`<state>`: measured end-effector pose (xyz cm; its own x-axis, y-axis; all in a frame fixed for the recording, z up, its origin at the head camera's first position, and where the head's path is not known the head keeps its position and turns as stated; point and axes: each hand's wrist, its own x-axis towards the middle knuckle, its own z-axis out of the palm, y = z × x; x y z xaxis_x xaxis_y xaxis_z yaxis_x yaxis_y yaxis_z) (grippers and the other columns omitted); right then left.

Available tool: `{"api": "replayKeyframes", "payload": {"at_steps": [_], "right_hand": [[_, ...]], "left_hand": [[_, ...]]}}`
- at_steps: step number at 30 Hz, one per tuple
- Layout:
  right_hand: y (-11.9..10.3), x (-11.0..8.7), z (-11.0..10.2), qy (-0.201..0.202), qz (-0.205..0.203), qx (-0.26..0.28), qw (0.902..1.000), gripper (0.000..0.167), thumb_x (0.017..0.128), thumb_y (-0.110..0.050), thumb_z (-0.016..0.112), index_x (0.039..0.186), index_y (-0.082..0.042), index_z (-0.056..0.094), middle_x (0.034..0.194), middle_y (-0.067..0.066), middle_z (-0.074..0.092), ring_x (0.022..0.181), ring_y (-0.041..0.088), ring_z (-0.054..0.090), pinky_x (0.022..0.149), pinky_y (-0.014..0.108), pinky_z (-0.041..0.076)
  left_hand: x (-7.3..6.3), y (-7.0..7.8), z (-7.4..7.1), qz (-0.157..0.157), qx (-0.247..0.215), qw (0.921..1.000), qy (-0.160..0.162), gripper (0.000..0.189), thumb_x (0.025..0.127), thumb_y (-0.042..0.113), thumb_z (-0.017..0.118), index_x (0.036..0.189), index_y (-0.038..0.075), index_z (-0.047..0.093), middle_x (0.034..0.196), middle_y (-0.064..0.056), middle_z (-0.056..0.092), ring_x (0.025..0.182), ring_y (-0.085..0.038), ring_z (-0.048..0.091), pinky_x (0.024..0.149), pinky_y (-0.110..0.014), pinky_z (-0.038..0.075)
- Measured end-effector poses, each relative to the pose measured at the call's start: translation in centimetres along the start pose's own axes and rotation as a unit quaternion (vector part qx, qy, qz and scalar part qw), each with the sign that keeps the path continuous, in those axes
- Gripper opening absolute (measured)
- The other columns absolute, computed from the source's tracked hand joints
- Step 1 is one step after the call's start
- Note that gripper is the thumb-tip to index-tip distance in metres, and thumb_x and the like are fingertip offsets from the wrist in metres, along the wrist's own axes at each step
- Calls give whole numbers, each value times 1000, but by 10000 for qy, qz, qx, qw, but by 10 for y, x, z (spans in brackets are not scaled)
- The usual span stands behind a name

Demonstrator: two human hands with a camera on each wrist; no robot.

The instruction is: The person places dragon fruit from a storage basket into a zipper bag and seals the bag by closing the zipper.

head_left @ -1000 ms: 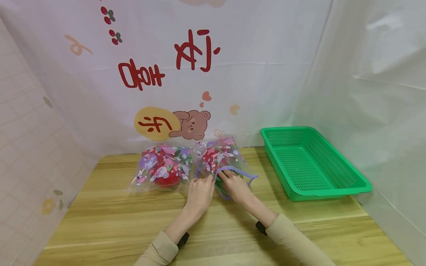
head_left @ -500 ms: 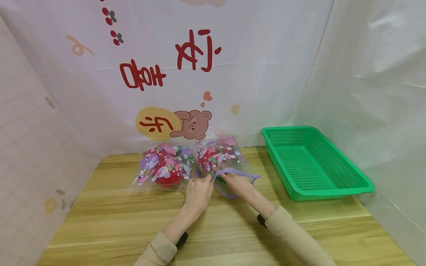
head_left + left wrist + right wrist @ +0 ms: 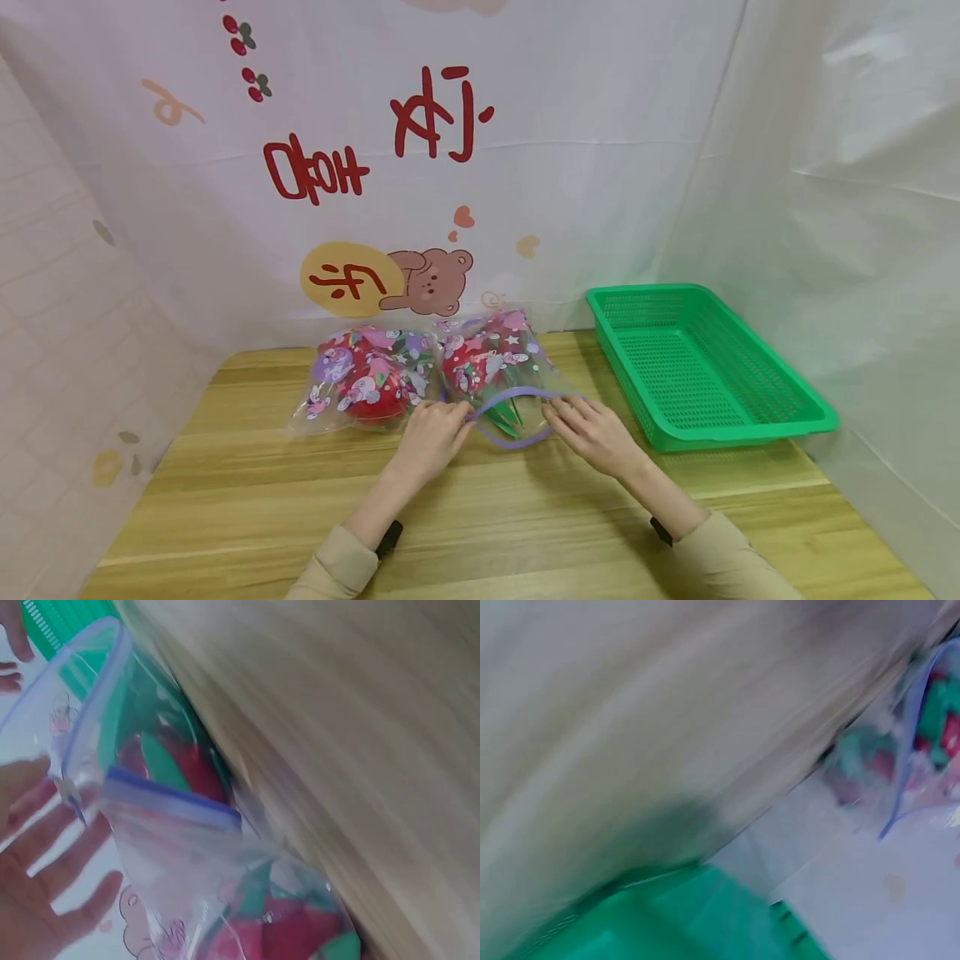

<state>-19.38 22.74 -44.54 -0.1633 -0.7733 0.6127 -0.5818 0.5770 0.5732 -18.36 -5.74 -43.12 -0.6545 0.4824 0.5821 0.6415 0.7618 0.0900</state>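
Observation:
A clear zip bag [image 3: 491, 346] with pink and purple cartoon prints lies at the back of the table, its purple-edged mouth [image 3: 517, 444] spread toward me. Red items with long green leaf-like parts [image 3: 501, 417] show inside. My left hand [image 3: 429, 437] pinches the left corner of the mouth, where a slider [image 3: 66, 786] shows in the left wrist view. At the opposite corner, the fingers of my right hand [image 3: 596, 433] grip the rim. The right wrist view does not show that hand. A second printed bag [image 3: 375, 387], with red contents, lies just left of the first.
A green perforated plastic basket [image 3: 682, 433] stands at the right of the wooden table [image 3: 480, 525]. A white printed cloth [image 3: 570, 208] hangs behind the table, with more white sheeting [image 3: 862, 250] along the right side.
My right hand has come out of the bag's mouth and moved right to its right corner. The left hand has shifted slightly left, and the mouth now spreads between the hands.

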Motion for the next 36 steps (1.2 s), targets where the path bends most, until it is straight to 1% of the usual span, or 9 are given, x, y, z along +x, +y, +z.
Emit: {"api": "replayKeyframes", "payload": {"at_steps": [4,8,10,13,17,21,27,30,36], "right_hand": [[8,-14,2,-188,745,23,9970,27,96,-14,49,118,-2,61,113,18,67,98,32,66,79,39,56],[12,-22,11,-693,983,18,9927,58,72,-23,72,125,-4,57,120,20,64,104,35,64,81,41,56],[12,-23,15,-785,939,30,9925,58,70,-15,76,124,-6,58,118,20,65,101,34,65,75,40,57],[12,-22,23,-732,813,60,9940,47,73,0,71,119,-6,60,111,20,65,94,33,66,66,37,58],[12,-19,28,-544,603,-33,9967,21,93,5,45,102,-1,64,100,19,66,83,30,67,61,33,58],[13,-19,27,-572,628,-153,9963,46,102,0,22,84,3,64,91,18,67,75,27,67,60,31,57],[11,-22,26,-1197,1127,-5,9864,11,87,5,50,86,0,60,90,15,61,69,25,60,49,30,51],[10,-21,27,-1419,1339,82,9807,16,76,4,65,88,-3,59,90,12,58,66,23,57,45,28,47],[10,-21,25,-1498,1528,-103,9768,10,77,5,58,80,-4,57,78,11,55,62,25,55,43,32,45]], "left_hand": [[-5,-8,0,374,363,9986,-124,25,73,25,80,88,15,63,80,3,70,72,-16,66,79,-38,53],[-6,-13,3,886,998,9910,54,32,66,27,84,86,16,62,83,3,70,79,-16,62,80,-35,51],[-5,-16,5,1147,1256,9852,203,30,66,26,83,87,17,63,82,4,70,81,-16,60,81,-35,51],[-5,-20,11,1491,1534,9759,435,21,73,23,77,88,16,64,80,3,69,81,-17,59,79,-35,50],[-5,-25,16,1790,1666,9671,707,4,82,19,64,85,16,64,77,2,66,76,-17,59,77,-34,50],[-6,-30,17,1925,1651,9622,993,11,83,12,56,79,16,66,74,2,65,73,-18,59,76,-34,50],[-6,-34,14,1919,1662,9608,1110,10,80,11,61,75,17,67,72,2,65,73,-18,61,76,-34,50],[-6,-34,14,1915,1654,9618,1041,5,77,12,67,75,18,67,73,2,66,75,-18,61,77,-34,50],[-7,-35,11,1760,1668,9652,979,10,73,15,76,79,20,70,74,3,68,75,-17,62,77,-34,52]]}}
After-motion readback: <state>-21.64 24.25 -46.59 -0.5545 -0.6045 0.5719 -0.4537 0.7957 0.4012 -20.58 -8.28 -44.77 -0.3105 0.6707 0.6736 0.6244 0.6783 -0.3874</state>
